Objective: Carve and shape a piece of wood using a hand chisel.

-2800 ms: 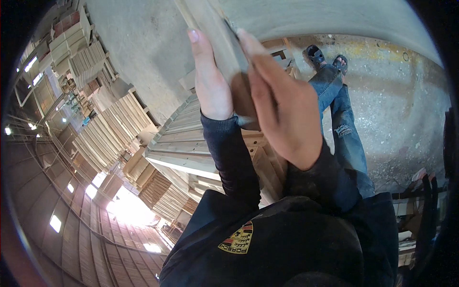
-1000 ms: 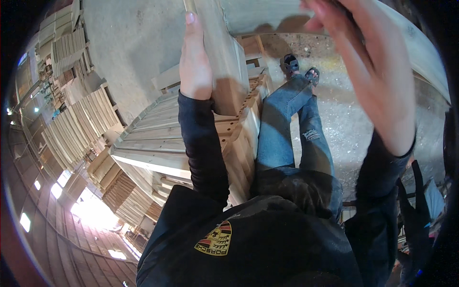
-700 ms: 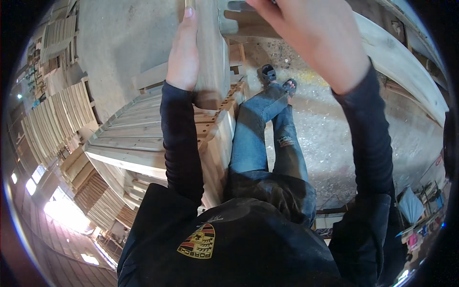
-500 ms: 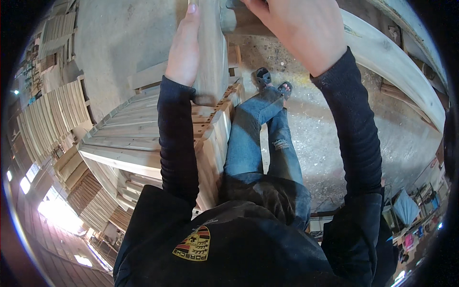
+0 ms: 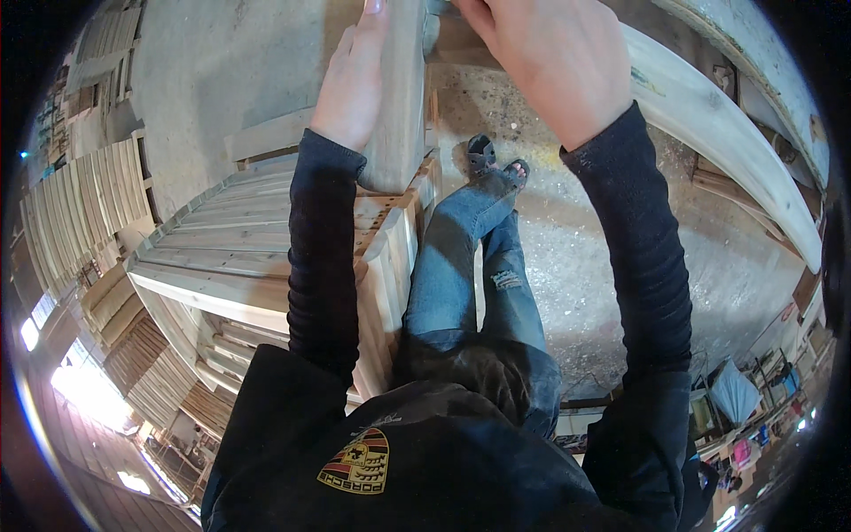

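Observation:
My left hand [image 5: 352, 84] grips the side of a long pale wooden board [image 5: 394, 106] at the top centre, its fingers partly hidden along the edge. Just right of it, my right hand [image 5: 554, 66] reaches over a wooden crosspiece at the board's upper end; its fingertips are hidden or cut off by the top edge. A long curved pale timber surface [image 5: 709, 111] sweeps from behind my right hand to the right. Below the board stands a stack of slatted wooden pieces [image 5: 230, 239], with a row of holes along one edge.
Leaning bundles of wooden slats [image 5: 84, 208] stand on the left on the concrete floor [image 5: 222, 62]. My legs and sandals [image 5: 479, 155] show below my hands over speckled floor [image 5: 585, 293]. A blue covered bundle [image 5: 734, 390] and clutter lie at the lower right.
My right hand went from beside my left hand out to the upper right, then came back toward the top centre. My left hand stays on the board. The view has shifted slightly.

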`<state>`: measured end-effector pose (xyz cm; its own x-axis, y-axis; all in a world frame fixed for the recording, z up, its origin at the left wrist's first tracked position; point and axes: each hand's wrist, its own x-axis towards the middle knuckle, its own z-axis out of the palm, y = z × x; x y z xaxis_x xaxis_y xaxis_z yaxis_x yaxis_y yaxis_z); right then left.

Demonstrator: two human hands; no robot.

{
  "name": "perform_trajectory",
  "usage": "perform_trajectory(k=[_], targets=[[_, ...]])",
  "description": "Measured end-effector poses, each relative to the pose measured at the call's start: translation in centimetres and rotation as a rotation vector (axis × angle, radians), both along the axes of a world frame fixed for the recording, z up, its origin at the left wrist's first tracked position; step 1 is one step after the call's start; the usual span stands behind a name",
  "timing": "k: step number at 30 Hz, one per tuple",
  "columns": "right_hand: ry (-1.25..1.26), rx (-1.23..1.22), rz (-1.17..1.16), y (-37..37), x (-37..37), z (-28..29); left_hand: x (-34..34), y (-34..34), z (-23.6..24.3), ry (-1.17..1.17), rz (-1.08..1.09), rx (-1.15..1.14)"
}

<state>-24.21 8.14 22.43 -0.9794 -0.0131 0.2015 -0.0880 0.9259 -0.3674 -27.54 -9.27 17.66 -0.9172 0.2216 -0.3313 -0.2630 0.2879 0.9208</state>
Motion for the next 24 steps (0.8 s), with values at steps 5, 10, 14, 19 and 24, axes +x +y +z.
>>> perform_trajectory(k=[5, 10, 14, 19, 24], targets=[[0.036, -0.026, -0.002, -0.2, 0.3, -0.1, -0.2, -0.1, -0.2, 0.109, -0.018, -0.001], [-0.002, -0.045, -0.031, -0.4, 0.5, -0.3, -0.4, 0.0, -0.6, 0.048, -0.047, 0.09], [-0.003, -0.076, -0.03, -0.2, 0.4, -0.6, -0.4, 0.0, -0.3, 0.149, -0.082, -0.075], [0.037, -0.048, 0.028, 0.1, 0.3, -0.8, -1.4, -1.1, -2.1, 0.046, -0.156, 0.099], [-0.032, 0.001, 0.024, -0.1, 1.0, -0.4, -1.1, -0.7, -1.7, 0.282, -0.165, -0.185]])
